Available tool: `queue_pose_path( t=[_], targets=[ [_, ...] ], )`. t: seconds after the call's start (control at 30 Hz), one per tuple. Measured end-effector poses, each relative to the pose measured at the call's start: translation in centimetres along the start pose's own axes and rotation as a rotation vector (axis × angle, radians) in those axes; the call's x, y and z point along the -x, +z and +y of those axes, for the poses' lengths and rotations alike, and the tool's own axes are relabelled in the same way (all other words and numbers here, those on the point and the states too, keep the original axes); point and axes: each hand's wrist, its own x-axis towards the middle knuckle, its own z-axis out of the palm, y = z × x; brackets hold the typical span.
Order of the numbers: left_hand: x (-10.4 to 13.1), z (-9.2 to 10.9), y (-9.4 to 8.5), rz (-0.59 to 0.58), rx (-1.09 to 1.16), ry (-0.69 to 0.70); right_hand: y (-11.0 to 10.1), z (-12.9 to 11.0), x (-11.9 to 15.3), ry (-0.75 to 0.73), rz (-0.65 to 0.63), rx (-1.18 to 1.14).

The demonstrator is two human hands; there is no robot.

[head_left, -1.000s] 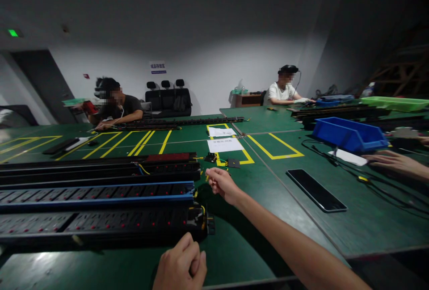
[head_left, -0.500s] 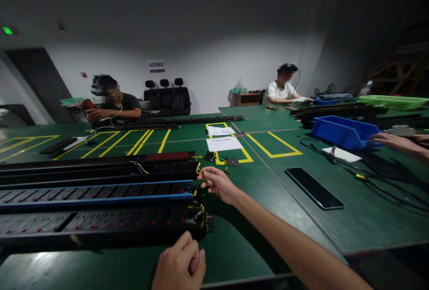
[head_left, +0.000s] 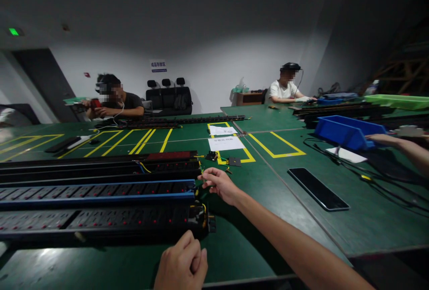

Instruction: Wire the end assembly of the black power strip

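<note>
- left hand (head_left: 181, 261) clenched loosely; black power strip (head_left: 127, 219) beyond it;
- right hand (head_left: 219, 186) half-curled, cannot tell if grasping; blue strip (head_left: 110, 190) left of it;
- phone (head_left: 318, 189) to its right

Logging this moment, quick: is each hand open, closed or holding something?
Left hand: loosely closed, nothing visible in it.
Right hand: fingers half-curled near the end of the long blue-edged black strip; grip cannot be told.

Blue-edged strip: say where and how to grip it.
Grip the blue-edged strip across its two blue rails, probably best near the right end, from above: black strips flank both long sides, and its left end runs out of view.
</note>
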Motion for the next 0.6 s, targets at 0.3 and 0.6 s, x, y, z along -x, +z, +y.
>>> queue_pose_path(
  t=[0.3, 0.6],
  targets=[
    [0.16, -0.22, 0.19, 0.020, -0.001, 0.011, -0.08, 0.36, -0.31, -0.005, 0.054, -0.033],
    [0.10, -0.13, 0.07, 0.026, -0.015, 0.010, 0.12, 0.17, -0.16, -0.016, 0.051, 0.056]
  ],
)
